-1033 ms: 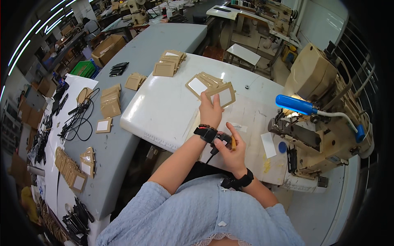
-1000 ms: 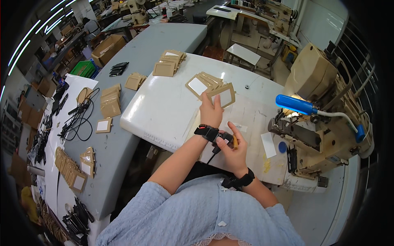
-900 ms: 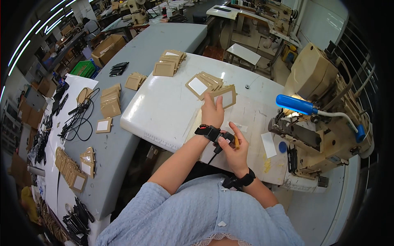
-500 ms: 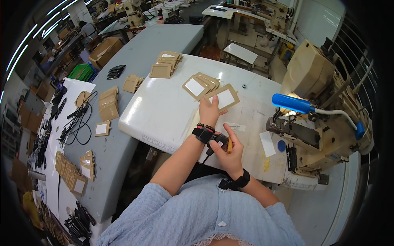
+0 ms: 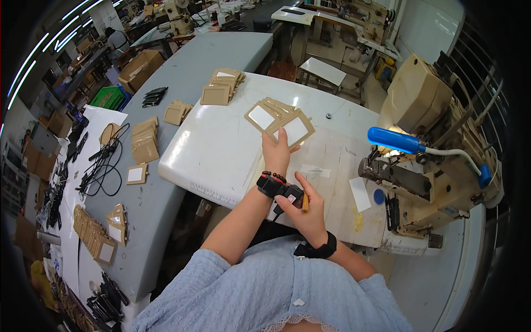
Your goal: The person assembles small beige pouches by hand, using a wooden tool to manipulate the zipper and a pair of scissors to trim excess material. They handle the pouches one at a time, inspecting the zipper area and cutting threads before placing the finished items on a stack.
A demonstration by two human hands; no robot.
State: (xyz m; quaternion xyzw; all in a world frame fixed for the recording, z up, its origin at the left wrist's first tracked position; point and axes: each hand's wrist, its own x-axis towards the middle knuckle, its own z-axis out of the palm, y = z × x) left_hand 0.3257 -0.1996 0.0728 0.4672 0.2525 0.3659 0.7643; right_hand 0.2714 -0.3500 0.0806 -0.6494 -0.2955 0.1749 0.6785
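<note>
While clamping a tan frame (image 5: 296,128) with a white panel in the left hand (image 5: 276,155), over the white surface (image 5: 204,149) and overlapping a fanned pile of similar frames (image 5: 261,116) in view, also grips an orange-brown stick (image 5: 305,203) in the right hand (image 5: 311,214), with the thumb at a black wrist device (image 5: 291,192). Has a beige sewing machine (image 5: 412,94) to the right, beyond a white card (image 5: 360,195).

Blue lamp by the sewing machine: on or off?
On. A bright, warm glow shows just beneath the blue lamp, beside the sewing machine.
</note>
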